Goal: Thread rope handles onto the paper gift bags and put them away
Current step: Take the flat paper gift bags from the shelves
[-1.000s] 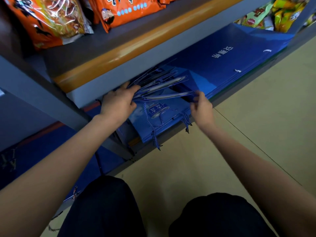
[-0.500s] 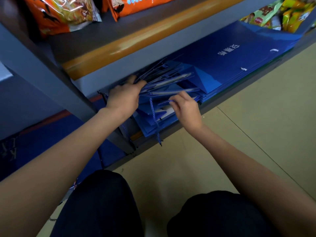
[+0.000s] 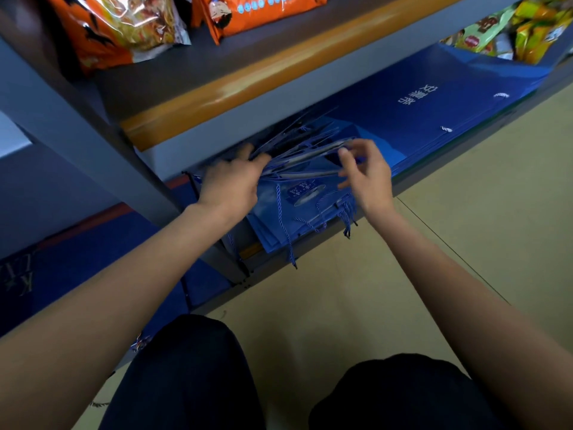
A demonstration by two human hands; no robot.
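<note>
The person's dark-clad knees are showing nearest, above the tan floor, and both arms are reaching to the low shelf. The left hand is holding the left end of a fanned stack of flat blue gift bags, while the right hand is pinching their right edges. Rope handles are dangling over the shelf's near edge, and orange snack packets are lying on the shelf above

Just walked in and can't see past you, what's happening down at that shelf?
A person crouches at the bottom shelf, sorting flat blue gift bags. The left hand holds up the fanned stack while the right hand pinches the edge of one bag. Rope handles hang over the shelf's front. Orange snack packets sit on the shelf above.
</note>
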